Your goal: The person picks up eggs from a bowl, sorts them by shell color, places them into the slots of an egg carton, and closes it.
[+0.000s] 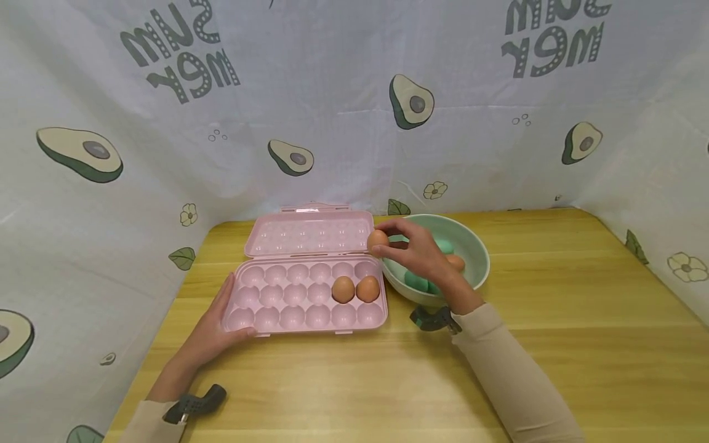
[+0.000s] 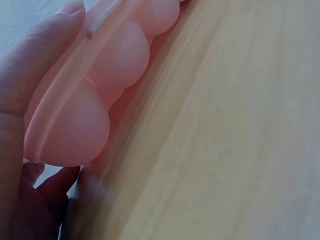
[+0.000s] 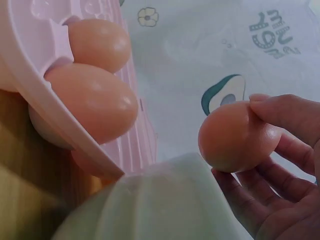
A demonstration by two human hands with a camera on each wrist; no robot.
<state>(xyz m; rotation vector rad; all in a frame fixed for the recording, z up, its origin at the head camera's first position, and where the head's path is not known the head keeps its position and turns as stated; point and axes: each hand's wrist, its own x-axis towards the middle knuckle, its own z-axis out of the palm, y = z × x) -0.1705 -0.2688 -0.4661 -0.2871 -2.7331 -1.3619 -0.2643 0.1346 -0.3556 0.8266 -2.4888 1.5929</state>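
A pink plastic egg carton (image 1: 293,295) lies with its lid folded back on the table. Two brown eggs (image 1: 343,289) sit side by side in its middle row, toward the right end. My left hand (image 1: 207,332) grips the carton's left front corner, thumb along the front rim and fingers round the left side. Between thumb and fingertips my right hand (image 1: 418,249) pinches another brown egg (image 3: 239,137), held above the gap between the carton and a pale green bowl (image 1: 479,255). Inside the bowl are green eggs (image 1: 415,281) and a brown egg (image 1: 456,262), partly hidden by the right hand.
The open lid (image 1: 310,234) lies behind the carton, near a white curtain (image 1: 343,74) printed with avocados. The bowl stands close against the carton's right end. Wooden tabletop (image 1: 581,295) extends to the right and in front.
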